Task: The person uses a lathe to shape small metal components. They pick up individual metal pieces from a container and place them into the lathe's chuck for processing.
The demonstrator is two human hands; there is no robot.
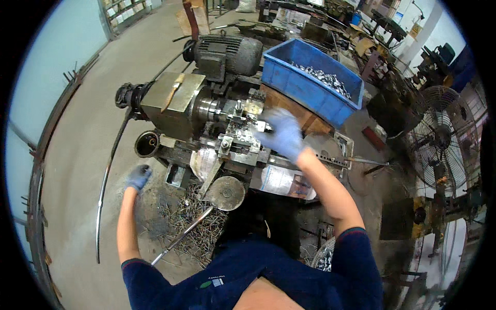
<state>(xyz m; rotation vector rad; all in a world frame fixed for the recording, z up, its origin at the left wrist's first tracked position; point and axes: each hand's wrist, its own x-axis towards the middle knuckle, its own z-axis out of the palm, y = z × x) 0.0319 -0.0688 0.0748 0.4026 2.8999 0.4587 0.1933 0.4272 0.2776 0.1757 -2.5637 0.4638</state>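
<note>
My right hand (284,135), in a blue-grey glove, is over the right side of a small metal lathe's tool slide (243,133). Motion smears its fingers, and whether they hold anything cannot be made out. A bright chuck or spindle nose (207,109) sticks out of the lathe's headstock (173,106) toward that slide. Out to the left, my left hand (138,177) wears a like glove with darkened fingertips. Its fingers are curled together, below a round metal cup (147,143); anything inside them is hidden.
Behind the slide stands a blue crate (310,80) of small shiny metal parts. An electric motor (227,54) sits at the lathe's back. A long bar with a round metal disc (226,193) juts toward me above metal shavings (188,227). A caged fan (442,137) is at right.
</note>
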